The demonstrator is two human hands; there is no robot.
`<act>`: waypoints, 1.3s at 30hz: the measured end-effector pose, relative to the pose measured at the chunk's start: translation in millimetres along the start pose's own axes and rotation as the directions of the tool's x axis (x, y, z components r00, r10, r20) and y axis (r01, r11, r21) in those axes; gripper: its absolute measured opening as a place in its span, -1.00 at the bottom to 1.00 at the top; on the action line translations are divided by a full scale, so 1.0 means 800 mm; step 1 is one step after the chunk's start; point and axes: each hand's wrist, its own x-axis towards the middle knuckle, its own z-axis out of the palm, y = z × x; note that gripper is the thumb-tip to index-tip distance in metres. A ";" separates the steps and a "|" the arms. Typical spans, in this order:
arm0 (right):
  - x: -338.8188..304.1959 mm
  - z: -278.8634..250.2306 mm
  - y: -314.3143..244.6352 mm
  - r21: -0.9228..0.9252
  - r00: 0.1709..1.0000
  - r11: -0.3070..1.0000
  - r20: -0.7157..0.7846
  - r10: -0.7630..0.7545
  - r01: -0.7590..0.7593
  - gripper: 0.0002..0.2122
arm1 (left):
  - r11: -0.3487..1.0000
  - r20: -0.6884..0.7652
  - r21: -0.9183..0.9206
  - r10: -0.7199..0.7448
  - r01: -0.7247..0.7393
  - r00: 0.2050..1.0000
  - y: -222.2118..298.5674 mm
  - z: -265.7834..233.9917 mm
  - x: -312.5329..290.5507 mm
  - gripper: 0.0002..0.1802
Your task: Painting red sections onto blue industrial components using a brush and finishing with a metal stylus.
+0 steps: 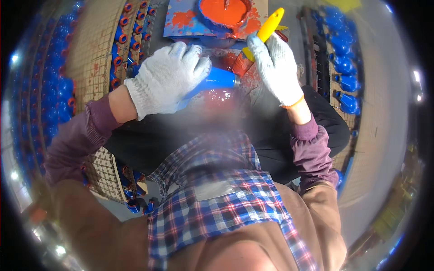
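Note:
In its white knit glove, my left hand (pixel 168 80) is wrapped round a blue tapered metal fitting (pixel 219 78). The narrow threaded end of the fitting points right, and the glove covers much of its body. My right hand (pixel 278 70), also gloved, grips a paintbrush (pixel 271 23) with a yellow handle slanting up and to the right. Red paint coats the bristles, which are at the fitting's threaded end; whether they touch it I cannot tell. Beyond both hands stands a round bowl (pixel 226 30) of red paint with a smeared rim.
The bowl rests on a paint-splashed board (pixel 174 30). On the left, wire-mesh racks (pixel 97 58) hold many blue fittings with red ends. More blue fittings (pixel 347 83) line a rack at the right. A plaid apron (pixel 217 198) covers my front.

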 end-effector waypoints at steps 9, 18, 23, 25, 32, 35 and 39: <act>-0.072 0.001 -0.032 0.088 0.993 0.990 -0.039 -0.107 0.110 -0.85 | 0.806 0.344 -0.440 -0.255 0.395 0.904 -0.006 0.008 0.001 -0.17; -0.106 -0.001 -0.016 0.249 0.989 0.968 -0.145 0.017 0.020 -0.80 | -0.353 0.594 -0.781 -0.163 0.516 0.788 0.012 0.078 -0.050 -0.30; -0.122 -0.011 -0.009 0.398 0.959 0.899 -0.124 0.253 -0.186 -0.77 | -0.911 0.630 -0.398 -0.187 0.106 0.754 0.065 0.125 -0.079 -0.32; -0.123 -0.013 -0.002 0.423 0.956 0.884 -0.119 0.270 -0.197 -0.77 | -0.983 0.586 -0.082 -0.181 -0.164 0.790 0.090 0.133 -0.079 -0.32; -0.128 0.007 0.012 0.664 0.865 0.684 -0.110 0.490 -0.303 -0.79 | -0.914 0.401 0.348 -0.056 -0.209 0.914 0.159 0.113 -0.044 -0.34; -0.133 0.014 0.017 0.680 0.854 0.683 -0.162 0.495 -0.267 -0.78 | -0.932 0.237 0.350 -0.008 -0.093 0.972 0.157 0.106 -0.023 -0.35; -0.138 0.006 0.027 0.609 0.824 0.722 -0.190 0.534 -0.327 -0.76 | -0.914 0.020 0.390 -0.111 -0.110 0.994 0.153 0.095 -0.007 -0.29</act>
